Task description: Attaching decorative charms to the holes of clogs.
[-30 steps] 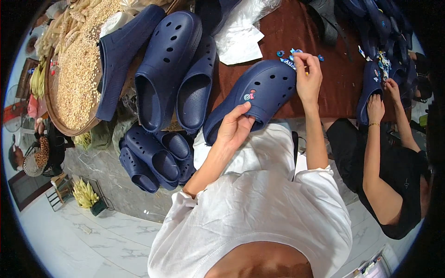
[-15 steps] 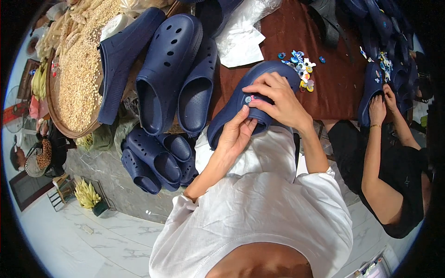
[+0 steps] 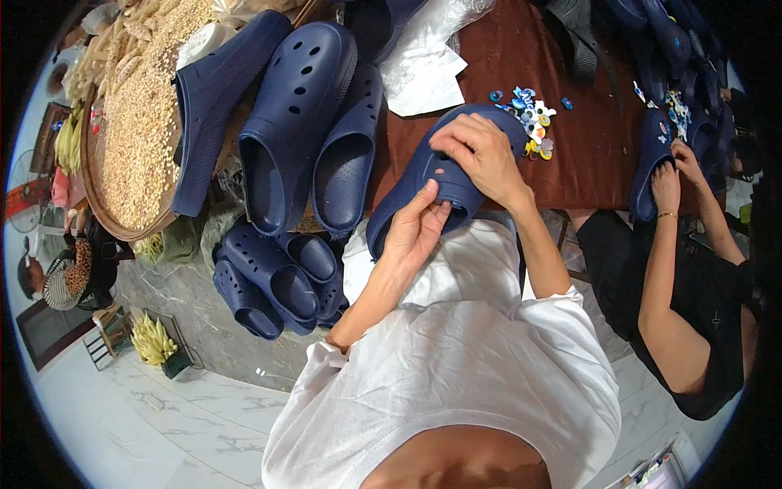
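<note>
Head view; clock directions from the held clog, 12 toward the top edge.

Left hand [image 3: 414, 231]: at 7 o'clock, grasping the clog [image 3: 422, 167] by its opening, thumb on the outer face, other fingers tucked under the rim.
Right hand [image 3: 485, 163]: at 2 o'clock, laid over the upper, fingers bent; whether anything is pinched beneath cannot be told.
Clog: navy, single, tilted, toe pointing to 1 o'clock over the cloth's near edge, heel over the white-clad lap [image 3: 468, 261].
Charms [image 3: 533, 118]: one small heap, blue, white and yellow, at 2 o'clock, just beside the toe.
Cloth [image 3: 595, 155]: reddish brown, beneath the charms.
Paper [image 3: 428, 85]: white, at 12 o'clock, clear plastic [image 3: 444, 28] beyond it.
Sandal [image 3: 578, 41]: black, at 1 o'clock.
Large clogs [image 3: 297, 122]: navy, grouped at 9 to 10 o'clock.
Small clogs [image 3: 273, 277]: navy, clustered at 8 o'clock.
Tray [image 3: 138, 234]: round, at 9 o'clock, beyond the large clogs, bearing pale grain [image 3: 134, 147].
Co-worker [image 3: 684, 326]: at 3 o'clock, black-clad, one hand inside another navy clog [image 3: 649, 159].
</note>
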A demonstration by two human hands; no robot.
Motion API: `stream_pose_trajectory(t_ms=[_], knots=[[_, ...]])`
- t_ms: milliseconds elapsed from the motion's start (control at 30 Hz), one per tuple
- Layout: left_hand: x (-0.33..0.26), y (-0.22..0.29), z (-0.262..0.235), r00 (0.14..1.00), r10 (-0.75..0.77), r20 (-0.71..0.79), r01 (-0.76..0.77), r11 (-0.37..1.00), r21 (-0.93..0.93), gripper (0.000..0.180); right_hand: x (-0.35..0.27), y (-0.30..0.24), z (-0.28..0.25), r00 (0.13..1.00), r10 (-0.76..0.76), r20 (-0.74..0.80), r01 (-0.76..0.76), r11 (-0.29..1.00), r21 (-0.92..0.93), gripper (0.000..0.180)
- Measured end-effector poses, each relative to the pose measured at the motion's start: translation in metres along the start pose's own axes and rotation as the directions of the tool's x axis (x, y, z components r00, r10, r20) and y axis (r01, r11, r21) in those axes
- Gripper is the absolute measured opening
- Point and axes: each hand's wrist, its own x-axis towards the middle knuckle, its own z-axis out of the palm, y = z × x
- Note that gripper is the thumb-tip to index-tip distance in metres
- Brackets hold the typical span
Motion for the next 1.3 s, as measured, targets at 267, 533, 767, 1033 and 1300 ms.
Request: stream_pose_trajectory(t_ms=[267, 533, 767, 1033, 1300], knots=[[0.004, 0.003, 0.007, 0.998, 0.047, -0.035, -0.048, 0.998, -0.038, 0.044, -0.009, 0.026, -0.024, 0.825, 0.213, -0.523, -0.201, 0.976, 0.08, 0.016], [-0.01, -0.012, 0.026, 0.985, 0.13, 0.114, -0.172, 0.664, 0.727, 0.059, -0.062, 0.074, -0.017, 0.785, 0.231, -0.575, -0.358, 0.926, -0.117, 0.02], [0.005, 0.01, 0.045, 0.966, 0.222, 0.134, -0.251, 0.676, 0.693, 0.042, -0.066, 0.041, 0.01, 0.729, 0.122, -0.674, -0.276, 0.953, -0.126, 0.017], [0.01, 0.086, 0.127, 0.966, 0.068, 0.249, -0.196, 0.82, 0.537, 0.03, -0.086, 0.049, 0.031, 0.805, 0.168, -0.569, -0.259, 0.962, -0.082, 0.013], [0.083, 0.13, 0.237, 0.905, 0.114, 0.409, -0.313, 0.83, 0.461, 0.024, -0.083, 0.044, 0.034, 0.85, 0.172, -0.498, -0.316, 0.923, -0.221, 0.013]])
